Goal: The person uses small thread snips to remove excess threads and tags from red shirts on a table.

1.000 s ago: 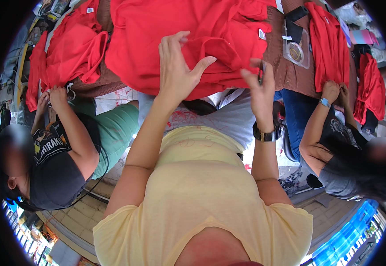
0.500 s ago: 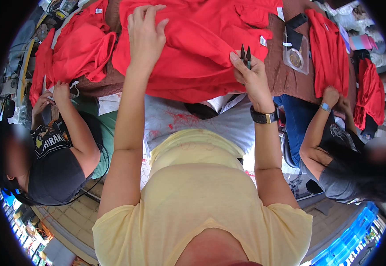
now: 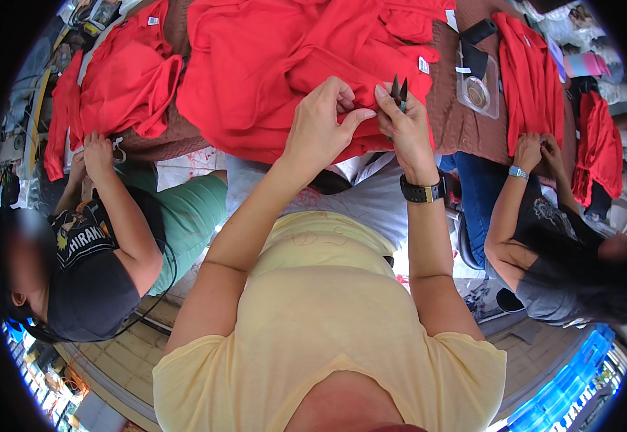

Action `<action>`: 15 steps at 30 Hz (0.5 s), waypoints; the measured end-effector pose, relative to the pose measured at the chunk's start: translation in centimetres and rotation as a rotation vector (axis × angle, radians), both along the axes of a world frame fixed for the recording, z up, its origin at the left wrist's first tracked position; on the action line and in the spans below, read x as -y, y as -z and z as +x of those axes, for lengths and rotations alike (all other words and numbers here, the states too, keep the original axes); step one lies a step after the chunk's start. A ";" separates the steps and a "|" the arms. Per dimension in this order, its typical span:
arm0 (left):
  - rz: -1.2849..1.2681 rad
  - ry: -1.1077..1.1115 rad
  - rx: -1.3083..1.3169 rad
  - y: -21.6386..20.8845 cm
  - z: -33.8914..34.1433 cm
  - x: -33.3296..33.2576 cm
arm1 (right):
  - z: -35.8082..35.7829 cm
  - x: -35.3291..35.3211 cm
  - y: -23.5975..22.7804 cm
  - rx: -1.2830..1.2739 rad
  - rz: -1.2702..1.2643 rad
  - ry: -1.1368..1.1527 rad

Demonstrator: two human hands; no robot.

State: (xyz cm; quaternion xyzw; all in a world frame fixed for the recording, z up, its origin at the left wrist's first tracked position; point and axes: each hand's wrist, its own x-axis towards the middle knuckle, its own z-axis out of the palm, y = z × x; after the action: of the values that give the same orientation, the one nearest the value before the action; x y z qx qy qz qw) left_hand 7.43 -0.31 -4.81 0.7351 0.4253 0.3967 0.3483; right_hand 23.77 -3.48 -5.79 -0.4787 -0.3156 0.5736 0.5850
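Observation:
Across the table in front of me lies a large red garment (image 3: 263, 65), rumpled, with its lower edge hanging over the table's front. My right hand (image 3: 408, 129) is wrapped around a pair of thread snips (image 3: 398, 93), whose dark blades point up and away from me. The thumb and index of that hand also pinch the cloth's edge. Close beside it, my left hand (image 3: 328, 122) has its fingers curled on the red fabric, thumb stretched toward the right hand. Whether a loose thread lies between the hands is too small to tell.
A brown cloth (image 3: 446, 119) covers the table. At right stands a clear plastic box (image 3: 492, 101) with a tape roll, a black object beside it. Co-workers at left and right handle a red garment (image 3: 123, 93) and another red garment (image 3: 533, 79). Thread scraps dot my lap.
My left hand has come down and right from the upper part of the garment to the right hand, its fingers now curled. The right hand stays nearly in place with the snips.

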 end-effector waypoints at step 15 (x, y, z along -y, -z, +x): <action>-0.432 -0.085 0.494 2.5 1.4 -1.1 | -0.3 0.9 0.3 0.212 0.010 -0.042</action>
State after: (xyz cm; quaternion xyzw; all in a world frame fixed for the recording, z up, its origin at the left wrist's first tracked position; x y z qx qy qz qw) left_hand 8.88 0.82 -7.31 0.5075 0.4326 0.4776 0.5721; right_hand 23.50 -4.40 -6.10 -0.5272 -0.3886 0.5302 0.5385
